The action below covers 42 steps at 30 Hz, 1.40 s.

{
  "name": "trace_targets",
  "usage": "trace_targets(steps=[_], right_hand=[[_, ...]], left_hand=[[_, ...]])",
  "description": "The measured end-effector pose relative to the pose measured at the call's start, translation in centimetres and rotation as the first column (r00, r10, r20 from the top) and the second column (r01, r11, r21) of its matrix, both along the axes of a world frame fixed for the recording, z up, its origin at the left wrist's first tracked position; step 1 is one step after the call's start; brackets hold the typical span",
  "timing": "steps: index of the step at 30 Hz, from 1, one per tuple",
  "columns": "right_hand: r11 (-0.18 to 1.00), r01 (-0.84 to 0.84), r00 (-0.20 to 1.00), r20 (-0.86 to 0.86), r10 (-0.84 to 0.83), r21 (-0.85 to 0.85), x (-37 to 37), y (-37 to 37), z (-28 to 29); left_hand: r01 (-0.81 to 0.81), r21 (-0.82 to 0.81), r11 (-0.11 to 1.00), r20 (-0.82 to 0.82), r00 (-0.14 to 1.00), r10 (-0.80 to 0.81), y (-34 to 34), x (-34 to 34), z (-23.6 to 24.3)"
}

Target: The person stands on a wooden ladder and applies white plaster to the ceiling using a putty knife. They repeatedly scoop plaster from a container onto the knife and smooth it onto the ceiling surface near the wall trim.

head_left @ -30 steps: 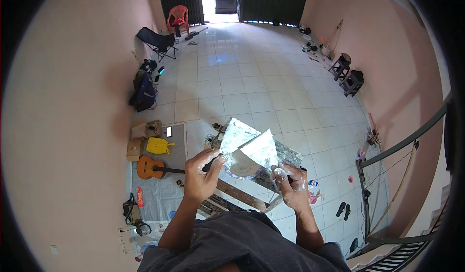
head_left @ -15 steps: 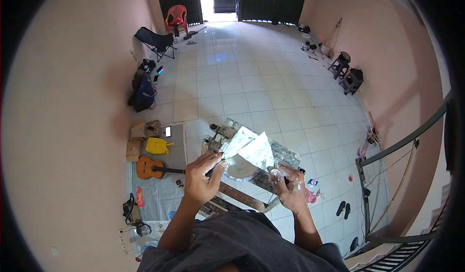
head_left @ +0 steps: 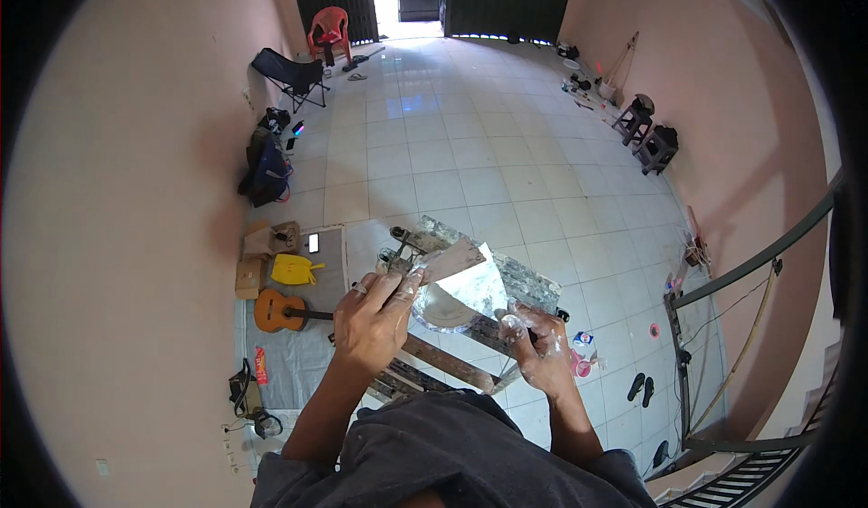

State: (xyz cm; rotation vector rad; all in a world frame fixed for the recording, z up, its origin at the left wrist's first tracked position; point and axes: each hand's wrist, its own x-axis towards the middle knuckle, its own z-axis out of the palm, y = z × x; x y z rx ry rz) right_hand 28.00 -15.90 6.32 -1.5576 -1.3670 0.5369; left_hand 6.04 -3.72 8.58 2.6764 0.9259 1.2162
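My left hand [head_left: 371, 318], knuckles up, is closed on a wide putty knife [head_left: 452, 261], its tilted blade reaching over a bucket of pale compound [head_left: 445, 314]. My right hand [head_left: 541, 345], smeared white, grips a second putty knife [head_left: 479, 286] with a white-coated blade. The two blades meet or overlap above the bucket; whether they touch is hard to tell. Underneath is a stained wooden plank platform [head_left: 524, 277] on a frame, its near planks [head_left: 443, 362] partly hidden by my arms and dark shirt.
A guitar [head_left: 280, 311], yellow bag [head_left: 291, 269] and cardboard boxes lie on a sheet at left. A folding chair [head_left: 289, 74] and red chair [head_left: 330, 33] stand farther back. A curved railing [head_left: 723, 286] runs along the right, near sandals [head_left: 642, 390] and stools [head_left: 655, 151].
My left hand has turned over, knuckles upward, tipping its knife so the blade shows a duller, narrower face and moves across the right knife's blade. My right hand stays roughly in place.
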Motion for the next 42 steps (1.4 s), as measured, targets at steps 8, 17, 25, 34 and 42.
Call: trace_targets(steps=[8,17,25,34,42], right_hand=[[0.995,-0.044,0.990,-0.140,0.031,-0.091,0.0,-0.4,1.0],[0.990,-0.071,0.907,-0.422,0.015,-0.119,2.7,0.0,1.5],[0.952,0.158,0.953,-0.214,-0.217,-0.262,8.0,7.6,-4.4],[0.975,0.171,0.901,-0.379,-0.212,-0.140,8.5,9.8,-9.7],[0.970,0.204,0.948,-0.220,-0.229,-0.129,7.8,9.6,-8.8]], left_hand=[[-0.077,0.132,0.988,-0.084,0.993,0.089,1.0,-0.6,-0.1],[-0.187,-0.230,0.955,0.341,0.904,0.259,2.7,-2.8,-6.1],[-0.271,-0.620,0.736,0.390,0.708,0.589,7.2,0.0,-14.8],[-0.447,-0.395,0.803,0.414,0.693,0.590,8.7,2.4,-18.0],[-0.504,-0.371,0.780,0.357,0.698,0.621,9.7,2.6,-17.9]])
